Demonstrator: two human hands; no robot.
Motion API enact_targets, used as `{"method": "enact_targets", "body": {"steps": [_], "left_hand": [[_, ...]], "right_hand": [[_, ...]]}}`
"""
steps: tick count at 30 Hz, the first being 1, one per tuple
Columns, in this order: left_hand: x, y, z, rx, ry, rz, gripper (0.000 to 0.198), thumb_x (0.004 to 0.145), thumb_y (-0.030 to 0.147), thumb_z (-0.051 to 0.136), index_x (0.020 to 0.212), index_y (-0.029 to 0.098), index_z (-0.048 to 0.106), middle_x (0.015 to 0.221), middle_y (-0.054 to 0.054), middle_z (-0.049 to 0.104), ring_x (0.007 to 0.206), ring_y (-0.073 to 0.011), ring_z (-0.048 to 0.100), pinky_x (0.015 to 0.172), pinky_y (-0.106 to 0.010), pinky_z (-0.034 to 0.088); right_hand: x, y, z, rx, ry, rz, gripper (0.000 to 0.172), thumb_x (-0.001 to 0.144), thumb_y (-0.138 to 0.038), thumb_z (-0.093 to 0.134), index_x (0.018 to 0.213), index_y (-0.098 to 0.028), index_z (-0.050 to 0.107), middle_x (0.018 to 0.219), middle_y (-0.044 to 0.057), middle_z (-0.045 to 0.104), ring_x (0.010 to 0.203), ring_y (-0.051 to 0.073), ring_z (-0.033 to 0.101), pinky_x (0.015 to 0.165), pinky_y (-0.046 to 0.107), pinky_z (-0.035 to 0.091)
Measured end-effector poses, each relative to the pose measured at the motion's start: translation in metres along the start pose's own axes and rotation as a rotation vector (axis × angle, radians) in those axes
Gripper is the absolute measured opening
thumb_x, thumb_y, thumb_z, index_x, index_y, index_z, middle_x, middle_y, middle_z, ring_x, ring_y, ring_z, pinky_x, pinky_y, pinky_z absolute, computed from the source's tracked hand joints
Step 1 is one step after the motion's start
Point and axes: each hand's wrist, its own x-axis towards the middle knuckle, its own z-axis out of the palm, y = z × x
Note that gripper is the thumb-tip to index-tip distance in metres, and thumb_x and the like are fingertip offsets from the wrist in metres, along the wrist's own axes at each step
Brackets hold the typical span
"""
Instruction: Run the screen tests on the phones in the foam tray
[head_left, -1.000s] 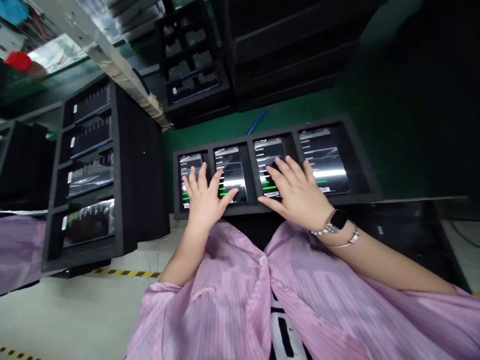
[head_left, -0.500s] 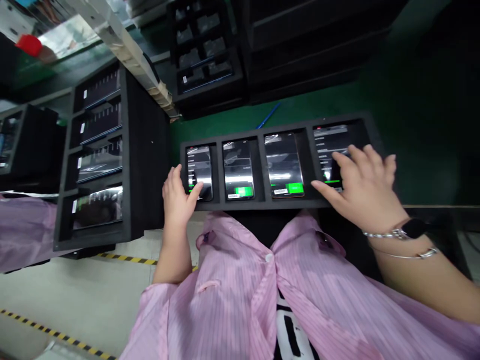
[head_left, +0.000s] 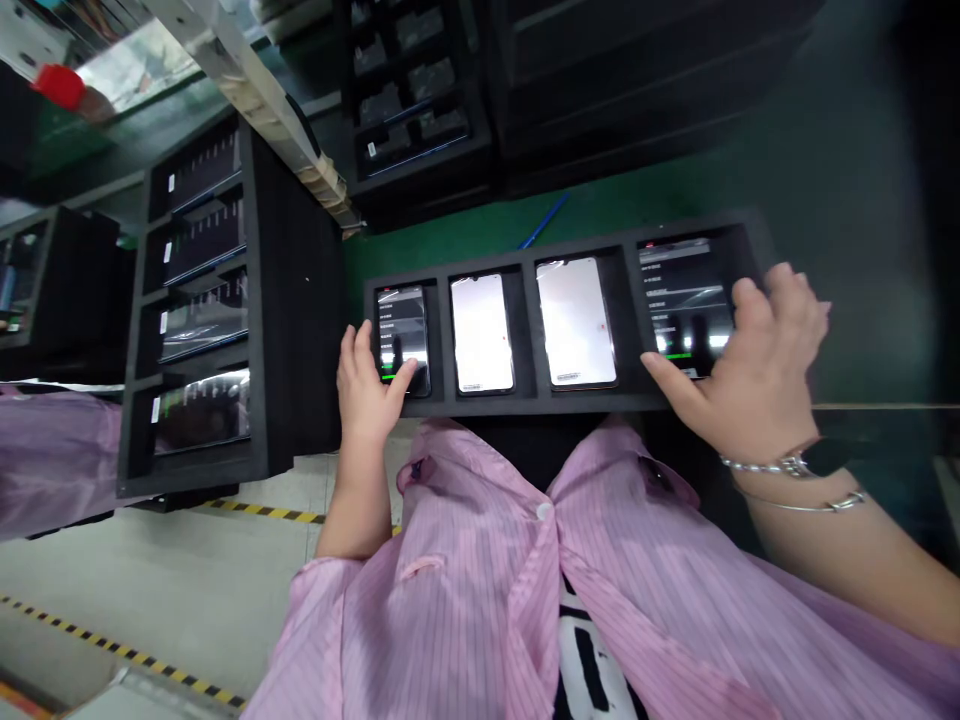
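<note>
Resting at tray end phones: left hand, right hand, both released, thumbs on screens; middle slots unobstructed.

I see a green bench | a black foam tray lies at its near edge with four slots | a blue pen lies behind it | further black trays are stacked beyond.

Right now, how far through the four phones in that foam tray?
Looks done: the two middle phones show plain white screens. In hand: the left hand has its thumb on the far-left phone, the right hand rests on the far-right phone; both show dark menu lists with green bars. Left: those two outer phones in the tray.
</note>
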Motion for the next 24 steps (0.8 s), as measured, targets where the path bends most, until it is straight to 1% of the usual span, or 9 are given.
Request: {"method": "enact_targets", "body": {"steps": [1, 3, 5, 7, 11, 13, 16, 20, 24], "left_hand": [[-0.002, 0.004, 0.000, 0.013, 0.042, 0.039, 0.087, 0.094, 0.072, 0.055, 0.160, 0.018, 0.036, 0.167, -0.023, 0.034, 0.157, -0.0372, 0.031, 0.127, -0.056, 0.028], [-0.008, 0.016, 0.000, 0.027, 0.068, 0.122, 0.089, 0.094, 0.073, 0.055, 0.161, 0.019, 0.035, 0.169, -0.022, 0.030, 0.159, -0.0379, 0.025, 0.129, -0.059, 0.022], [-0.014, 0.033, 0.000, 0.011, 0.027, 0.223, 0.086, 0.095, 0.073, 0.055, 0.160, 0.021, 0.036, 0.169, -0.021, 0.032, 0.160, -0.0378, 0.024, 0.130, -0.060, 0.021], [-0.020, 0.050, 0.002, -0.001, -0.028, 0.325, 0.081, 0.096, 0.072, 0.054, 0.158, 0.022, 0.040, 0.168, -0.020, 0.034, 0.160, -0.0383, 0.023, 0.130, -0.061, 0.018], [-0.027, 0.073, 0.016, 0.019, -0.126, 0.412, 0.071, 0.097, 0.068, 0.056, 0.152, 0.024, 0.051, 0.168, -0.017, 0.036, 0.160, -0.0394, 0.022, 0.129, -0.062, 0.018], [-0.029, 0.078, 0.025, 0.053, -0.151, 0.397, 0.069, 0.096, 0.067, 0.059, 0.150, 0.026, 0.054, 0.167, -0.015, 0.040, 0.160, -0.0396, 0.023, 0.129, -0.062, 0.020], [-0.031, 0.080, 0.034, 0.103, -0.134, 0.375, 0.064, 0.096, 0.065, 0.059, 0.147, 0.027, 0.058, 0.163, -0.012, 0.046, 0.158, -0.0389, 0.028, 0.131, -0.062, 0.016], [-0.033, 0.077, 0.039, 0.102, -0.057, 0.429, 0.056, 0.098, 0.061, 0.058, 0.140, 0.025, 0.063, 0.157, -0.013, 0.053, 0.154, -0.0382, 0.035, 0.130, -0.060, 0.020], [-0.033, 0.073, 0.042, 0.095, 0.041, 0.514, 0.050, 0.098, 0.057, 0.060, 0.134, 0.023, 0.065, 0.150, -0.013, 0.060, 0.149, -0.0376, 0.043, 0.127, -0.058, 0.026]], "right_hand": [[-0.001, -0.002, -0.002, 0.020, 0.014, -0.024, 0.093, 0.099, -0.072, 0.046, 0.163, -0.008, 0.024, 0.161, 0.035, 0.031, 0.153, 0.052, 0.028, 0.119, 0.077, 0.024], [-0.002, -0.011, -0.007, 0.067, -0.029, -0.069, 0.086, 0.101, -0.069, 0.045, 0.162, -0.011, 0.027, 0.155, 0.030, 0.043, 0.150, 0.049, 0.034, 0.119, 0.078, 0.020], [-0.002, -0.022, -0.014, 0.104, -0.126, -0.103, 0.074, 0.104, -0.063, 0.042, 0.159, -0.014, 0.034, 0.148, 0.025, 0.054, 0.148, 0.045, 0.039, 0.123, 0.076, 0.013], [-0.002, -0.031, -0.017, 0.117, -0.199, -0.135, 0.069, 0.106, -0.061, 0.039, 0.155, -0.013, 0.039, 0.144, 0.023, 0.058, 0.148, 0.041, 0.041, 0.125, 0.073, 0.008], [-0.005, -0.037, -0.012, 0.105, -0.264, -0.167, 0.074, 0.106, -0.066, 0.034, 0.155, -0.011, 0.041, 0.145, 0.022, 0.058, 0.145, 0.042, 0.044, 0.125, 0.073, 0.010], [-0.008, -0.037, -0.007, 0.084, -0.284, -0.191, 0.077, 0.105, -0.068, 0.032, 0.155, -0.010, 0.042, 0.145, 0.022, 0.059, 0.145, 0.045, 0.043, 0.123, 0.075, 0.013], [-0.011, -0.038, -0.003, 0.056, -0.287, -0.211, 0.079, 0.106, -0.068, 0.029, 0.155, -0.008, 0.044, 0.143, 0.021, 0.061, 0.146, 0.048, 0.039, 0.122, 0.075, 0.017], [-0.012, -0.041, -0.003, 0.051, -0.269, -0.213, 0.081, 0.105, -0.070, 0.027, 0.153, -0.008, 0.047, 0.141, 0.020, 0.062, 0.145, 0.049, 0.040, 0.120, 0.074, 0.023], [-0.013, -0.042, -0.002, 0.041, -0.231, -0.216, 0.080, 0.106, -0.069, 0.029, 0.155, -0.007, 0.045, 0.139, 0.020, 0.063, 0.143, 0.047, 0.042, 0.121, 0.073, 0.023]]}}
